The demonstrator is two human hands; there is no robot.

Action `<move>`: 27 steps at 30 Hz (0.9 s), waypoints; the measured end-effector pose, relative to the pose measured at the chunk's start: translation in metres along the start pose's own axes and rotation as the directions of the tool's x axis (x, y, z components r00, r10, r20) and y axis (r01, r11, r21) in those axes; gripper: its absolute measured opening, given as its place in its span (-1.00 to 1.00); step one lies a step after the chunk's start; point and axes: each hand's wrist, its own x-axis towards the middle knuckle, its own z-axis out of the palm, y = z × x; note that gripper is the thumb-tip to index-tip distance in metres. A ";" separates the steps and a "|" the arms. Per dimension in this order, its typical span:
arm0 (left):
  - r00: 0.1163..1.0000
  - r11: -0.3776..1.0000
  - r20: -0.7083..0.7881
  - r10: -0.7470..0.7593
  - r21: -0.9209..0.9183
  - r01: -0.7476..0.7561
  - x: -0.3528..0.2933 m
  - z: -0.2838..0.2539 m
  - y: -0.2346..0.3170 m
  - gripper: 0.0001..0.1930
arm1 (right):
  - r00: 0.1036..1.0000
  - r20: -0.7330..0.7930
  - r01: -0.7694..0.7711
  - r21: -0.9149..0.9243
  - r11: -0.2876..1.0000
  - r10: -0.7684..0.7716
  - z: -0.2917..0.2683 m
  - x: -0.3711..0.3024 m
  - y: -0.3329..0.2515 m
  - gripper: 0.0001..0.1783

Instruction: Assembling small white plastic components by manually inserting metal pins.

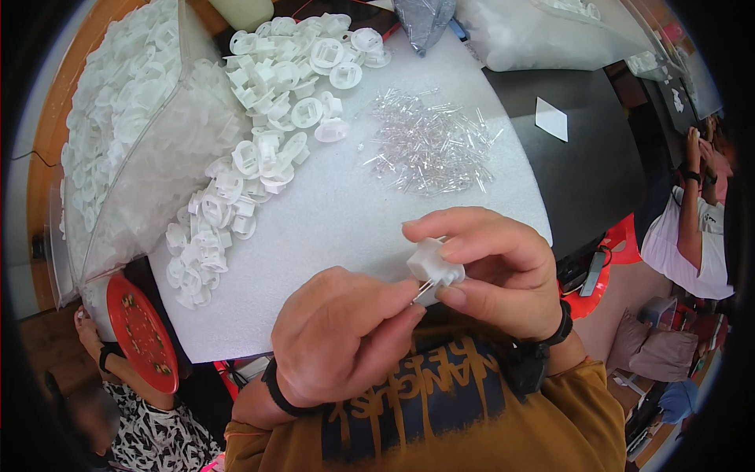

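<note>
In my right hand (507, 271) a small white plastic housing (429, 261) is gripped between thumb and fingers. My left hand (342, 330) pinches the thin metal legs of an LED (425, 289) just below the housing. Those legs run up to the housing's underside, and the LED's head is hidden there. Both hands are over the near edge of a white foam sheet (338, 228). Beyond them lies a loose heap of clear LEDs (432, 145) with wire legs. A pile of similar white plastic housings (271, 79) spreads along the sheet's left side.
A large clear bag of white housings (134, 118) stands at the left, beside a red round tray (141, 334). Another plastic bag (543, 35) sits at the back right. On the dark table lies a white diamond-shaped piece (551, 119). Other people are at both sides.
</note>
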 end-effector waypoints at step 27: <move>0.997 0.996 -0.027 -0.078 0.030 0.078 -0.008 0.006 0.002 -0.84 | 0.996 -0.018 0.075 -0.324 0.943 -0.085 0.001 0.000 0.002 -0.59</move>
